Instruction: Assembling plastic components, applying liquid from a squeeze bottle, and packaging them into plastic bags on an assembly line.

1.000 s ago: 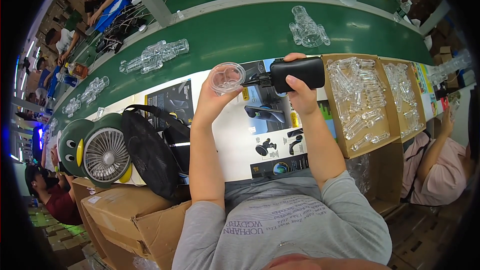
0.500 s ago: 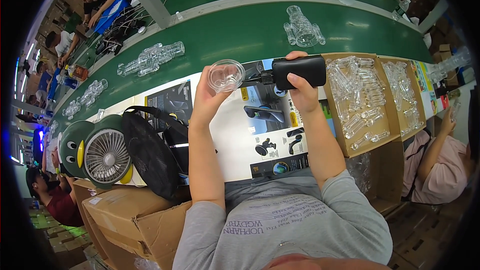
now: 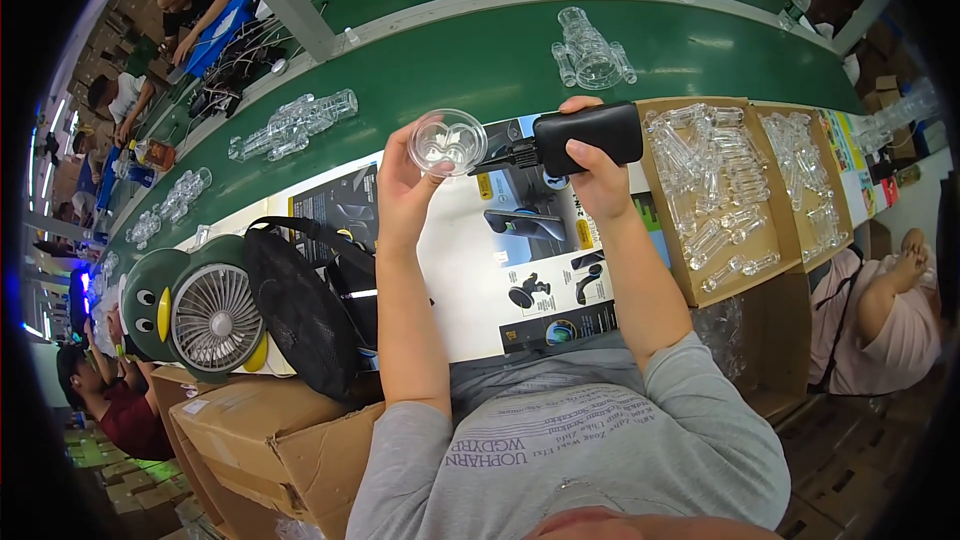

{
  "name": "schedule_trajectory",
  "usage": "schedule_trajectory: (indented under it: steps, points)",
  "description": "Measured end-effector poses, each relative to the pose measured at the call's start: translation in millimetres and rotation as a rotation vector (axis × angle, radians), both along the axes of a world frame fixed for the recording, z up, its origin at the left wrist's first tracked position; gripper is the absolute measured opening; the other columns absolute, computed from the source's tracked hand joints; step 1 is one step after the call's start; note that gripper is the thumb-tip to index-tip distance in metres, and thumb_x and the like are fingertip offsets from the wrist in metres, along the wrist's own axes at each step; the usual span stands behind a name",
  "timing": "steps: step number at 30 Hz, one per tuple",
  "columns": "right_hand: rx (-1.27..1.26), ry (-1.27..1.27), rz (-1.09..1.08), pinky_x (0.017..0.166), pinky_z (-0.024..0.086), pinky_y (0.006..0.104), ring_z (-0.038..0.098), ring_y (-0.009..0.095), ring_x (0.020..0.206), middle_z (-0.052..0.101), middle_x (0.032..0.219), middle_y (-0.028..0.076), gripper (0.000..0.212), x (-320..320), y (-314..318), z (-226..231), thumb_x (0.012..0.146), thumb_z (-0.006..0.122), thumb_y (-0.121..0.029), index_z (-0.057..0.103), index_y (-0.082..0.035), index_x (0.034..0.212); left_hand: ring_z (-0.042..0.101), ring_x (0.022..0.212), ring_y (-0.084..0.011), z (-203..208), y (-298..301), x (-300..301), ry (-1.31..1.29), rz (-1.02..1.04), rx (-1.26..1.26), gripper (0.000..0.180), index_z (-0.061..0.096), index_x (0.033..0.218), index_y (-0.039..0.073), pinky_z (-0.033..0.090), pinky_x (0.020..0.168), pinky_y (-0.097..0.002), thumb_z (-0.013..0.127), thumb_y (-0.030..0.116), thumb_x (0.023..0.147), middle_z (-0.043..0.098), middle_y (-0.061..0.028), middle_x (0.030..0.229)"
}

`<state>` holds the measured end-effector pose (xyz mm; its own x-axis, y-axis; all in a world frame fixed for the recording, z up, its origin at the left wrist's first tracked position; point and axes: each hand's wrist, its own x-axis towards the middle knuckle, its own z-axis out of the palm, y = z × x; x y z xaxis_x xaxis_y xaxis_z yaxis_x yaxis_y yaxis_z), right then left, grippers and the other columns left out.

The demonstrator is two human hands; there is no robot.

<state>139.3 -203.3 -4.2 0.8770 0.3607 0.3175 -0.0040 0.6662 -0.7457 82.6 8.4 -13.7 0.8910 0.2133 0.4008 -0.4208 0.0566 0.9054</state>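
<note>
My left hand point(image 3: 407, 180) is closed around a clear plastic part with a round, cup-like mouth point(image 3: 447, 143); rounded lobes show inside it. My right hand point(image 3: 600, 172) grips a black cordless screwdriver point(image 3: 590, 137) by its smooth, blocky body. The tool's ribbed collar and dark shaft point left at the clear part, up against its right side. Whether the tip is seated in a screw is hidden behind the part and my left fingers. Both hands are raised over a printed cardboard sheet point(image 3: 460, 285).
Right of my hands, a cardboard tray point(image 3: 690, 275) holds many clear tubes. Clear assemblies point(image 3: 590, 58) stand or lie on the green bench point(image 3: 450, 65). To my left are a green fan point(image 3: 215, 315) and black mesh bag point(image 3: 300, 310). Co-workers sit left and right.
The clear part has turned a little in my left hand, showing its inner lobes more plainly. My right hand keeps its hold on the screwdriver. The person at right has lowered a hand.
</note>
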Motion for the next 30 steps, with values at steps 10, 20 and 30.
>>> schedule_trajectory:
  steps: [10,20,30]
  points:
    - [0.04,0.025,0.009,0.076,0.048,0.0272,0.057,0.017,0.087,0.052,0.096,0.009,0.041,0.7,-0.2,0.9,0.072,0.061,-0.008,0.046,-0.003,0.11,0.048,0.115,-0.0198,-8.0,4.6,-0.6,0.031,0.038,-0.003,0.05,0.049,0.122,0.0,0.035,0.099,-0.0323,0.068,0.014,0.078,0.053,-0.0111,0.121]
    - [0.06,0.049,0.023,0.075,0.049,0.0285,0.058,0.018,0.086,0.055,0.094,0.011,0.041,3.8,-2.1,-1.5,0.072,0.059,-0.009,0.046,-0.003,0.11,0.053,0.108,-0.0187,-8.2,3.8,0.3,0.004,-0.006,-0.056,0.045,0.048,0.121,0.001,0.039,0.094,-0.0312,0.061,0.022,0.085,0.058,-0.0111,0.114]
    - [0.042,0.073,0.054,0.073,0.05,0.0266,0.059,0.018,0.084,0.056,0.093,0.012,0.042,5.0,-3.4,-2.2,0.072,0.059,-0.011,0.045,-0.003,0.111,0.057,0.1,-0.0179,-8.7,9.7,-2.8,0.009,-0.123,-0.046,0.037,0.049,0.114,0.0,0.042,0.089,-0.0302,0.056,0.026,0.088,0.061,-0.0096,0.105]
